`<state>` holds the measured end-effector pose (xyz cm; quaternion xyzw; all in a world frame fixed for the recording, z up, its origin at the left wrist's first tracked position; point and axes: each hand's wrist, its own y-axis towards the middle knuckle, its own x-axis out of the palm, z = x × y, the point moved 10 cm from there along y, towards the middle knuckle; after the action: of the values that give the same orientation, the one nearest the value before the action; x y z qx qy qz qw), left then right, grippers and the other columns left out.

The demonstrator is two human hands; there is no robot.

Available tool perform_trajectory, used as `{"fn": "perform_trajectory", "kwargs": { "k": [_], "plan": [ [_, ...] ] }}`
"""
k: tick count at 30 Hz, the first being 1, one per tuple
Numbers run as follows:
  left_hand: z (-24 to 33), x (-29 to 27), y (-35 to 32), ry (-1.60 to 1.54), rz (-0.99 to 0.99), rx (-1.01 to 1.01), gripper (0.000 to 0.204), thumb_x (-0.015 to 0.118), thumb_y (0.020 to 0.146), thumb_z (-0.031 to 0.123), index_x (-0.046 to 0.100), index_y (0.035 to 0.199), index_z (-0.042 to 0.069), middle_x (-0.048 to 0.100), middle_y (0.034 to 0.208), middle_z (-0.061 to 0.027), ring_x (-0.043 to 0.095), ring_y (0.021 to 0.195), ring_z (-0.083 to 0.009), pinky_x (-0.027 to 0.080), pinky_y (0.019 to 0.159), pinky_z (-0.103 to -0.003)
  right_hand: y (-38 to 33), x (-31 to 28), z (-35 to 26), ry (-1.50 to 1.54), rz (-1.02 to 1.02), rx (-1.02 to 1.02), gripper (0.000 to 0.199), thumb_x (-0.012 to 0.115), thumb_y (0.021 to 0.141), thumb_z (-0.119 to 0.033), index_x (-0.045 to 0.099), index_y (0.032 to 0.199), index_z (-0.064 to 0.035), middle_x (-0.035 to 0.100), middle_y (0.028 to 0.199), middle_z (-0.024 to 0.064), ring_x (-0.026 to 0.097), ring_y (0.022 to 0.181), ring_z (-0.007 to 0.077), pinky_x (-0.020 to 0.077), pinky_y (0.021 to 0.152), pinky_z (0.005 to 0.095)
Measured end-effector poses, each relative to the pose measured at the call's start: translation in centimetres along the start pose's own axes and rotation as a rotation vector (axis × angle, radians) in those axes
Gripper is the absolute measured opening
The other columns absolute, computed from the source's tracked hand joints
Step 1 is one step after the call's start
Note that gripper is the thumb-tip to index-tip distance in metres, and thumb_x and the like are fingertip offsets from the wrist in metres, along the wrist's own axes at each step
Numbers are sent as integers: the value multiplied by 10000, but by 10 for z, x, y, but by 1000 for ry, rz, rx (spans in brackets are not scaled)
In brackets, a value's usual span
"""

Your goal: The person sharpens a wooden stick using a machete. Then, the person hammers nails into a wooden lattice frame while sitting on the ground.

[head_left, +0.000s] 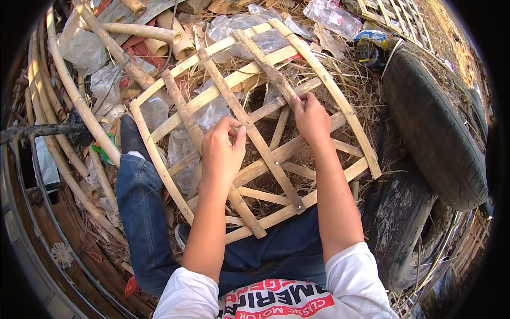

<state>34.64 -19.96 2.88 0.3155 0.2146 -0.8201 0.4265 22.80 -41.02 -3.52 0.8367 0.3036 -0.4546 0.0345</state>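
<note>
Outdoors, ground (367,101) littered with straw, dry leaves and clear plastic (223,25), all about a bamboo lattice (260,146), our landmark. We find the lattice lying at a slant, its near edge over the person's jeans (143,207), its far part above the litter. Pale strips make its rim; darker slats cross it, and we note small bright dots like nail heads on one slat. Right hand (312,118), over the lattice's right half: thumb and fingers pinch the near end of a dark strip (268,68), which runs away to the lattice's far edge. Left hand (223,151), above the lattice's left half: fingers curled, thumb tip close to the fingertips, just beside a slat; we cannot tell whether anything small is pinched there. Left of the lattice we log curved bamboo poles (74,94) and, just beside its left rim, a dark shoe (133,137). Right of the lattice, two worn tyres (435,127), one leaning over the other; beyond its far right corner, another slatted panel (396,15)
</note>
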Motion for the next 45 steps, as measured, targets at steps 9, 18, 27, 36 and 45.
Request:
{"fn": "perform_trajectory", "kwargs": {
  "k": [9,18,27,36,45],
  "plan": [
    [-13,41,-29,11,-592,-291,589,529,925,494,617,1066,-71,672,971,-238,645,968,-334,477,870,-379,5,2,5,134,-15,62,389,592,890,-405,694,1031,-57,702,957,178,662,941,350,494,831,421],
    [-52,97,-45,-367,-729,-550,925,373,867,754,503,1336,-33,497,1356,-270,463,1296,-331,301,1098,-438,27,12,22,275,-8,-16,335,680,867,-275,705,906,56,691,751,151,658,655,186,509,643,325],
    [-58,120,-45,-401,-914,-621,1104,332,819,823,44,1521,21,36,1585,-208,125,1458,-353,72,1170,-485,12,10,-12,393,-182,-81,597,645,894,-259,392,1394,-52,621,661,101,612,508,175,489,483,329],
    [-47,112,-43,-313,-1070,-532,579,803,762,319,581,1181,-13,579,1174,-88,476,1140,-125,359,987,-278,27,20,-31,13,-248,-228,636,574,925,-421,414,1317,53,609,1083,335,662,896,411,537,772,443],
    [-75,131,-42,-344,-951,-499,432,784,768,214,650,1108,-18,633,1193,-133,505,1192,-194,300,1058,-320,19,18,-37,119,-242,-221,526,586,929,-369,460,1176,77,638,864,301,646,586,363,533,549,429]
  ]
}}
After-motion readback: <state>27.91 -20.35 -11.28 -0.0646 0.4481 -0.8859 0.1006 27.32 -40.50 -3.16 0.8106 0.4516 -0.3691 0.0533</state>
